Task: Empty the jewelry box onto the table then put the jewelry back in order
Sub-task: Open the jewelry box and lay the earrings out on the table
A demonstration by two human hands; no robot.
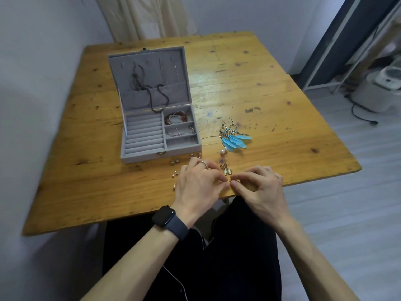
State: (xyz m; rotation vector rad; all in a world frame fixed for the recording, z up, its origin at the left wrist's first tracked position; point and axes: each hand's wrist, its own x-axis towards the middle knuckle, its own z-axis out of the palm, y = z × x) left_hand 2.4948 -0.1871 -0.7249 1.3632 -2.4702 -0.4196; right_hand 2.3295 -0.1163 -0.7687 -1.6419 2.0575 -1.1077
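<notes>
The grey jewelry box stands open on the wooden table, a dark cord necklace hanging in its lid. A red bracelet and a thin chain lie in its right compartments. Blue feather earrings, a pearl earring, shell-drop earrings and several small studs lie on the table. My left hand and my right hand meet at the near table edge, fingertips pinching one tiny gold piece between them.
A wall runs along the table's left side. A curtain hangs behind the far edge. On the floor at right stand a white appliance with a black cable and a metal rack. My dark-trousered lap is below the table edge.
</notes>
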